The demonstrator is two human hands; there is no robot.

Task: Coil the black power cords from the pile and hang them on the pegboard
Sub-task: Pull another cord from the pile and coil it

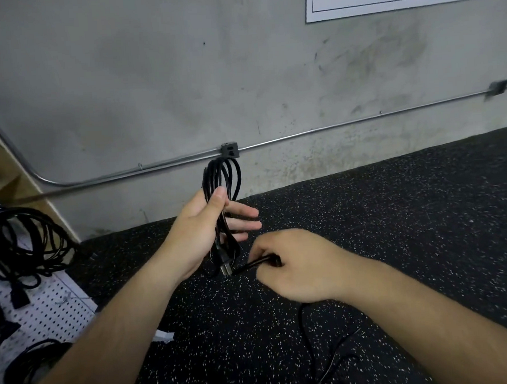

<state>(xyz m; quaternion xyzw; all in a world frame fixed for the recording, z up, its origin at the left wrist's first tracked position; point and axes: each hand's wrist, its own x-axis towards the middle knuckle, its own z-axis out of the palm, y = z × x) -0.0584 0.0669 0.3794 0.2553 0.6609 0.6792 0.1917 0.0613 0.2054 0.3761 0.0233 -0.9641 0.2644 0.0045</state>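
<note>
Item: black power cord [221, 176], part-coiled in upright loops at centre, thumb of left hand [198, 230] clamping the bundle, fingers extended behind it. Right hand [292, 266] pinches the loose tail just right of the plug [226, 270]; remainder trails to the near floor [396, 212]. Step: coiling; next, likely wrap the tail, then hang on the pegboard [54, 308], left, beside hung cords [21, 241].

The left hand [201, 233] was raised, palm turned inward; its thumb pressed over a coiled black cord [222, 176], with the fingers [243, 212] loosely extended behind the loops; the bare left forearm ran up from the lower left; the right hand [295, 266] sat lower, just beside it, knuckles up, fingers curled and pinching the cord's loose end; its forearm entered from the lower right.
</note>
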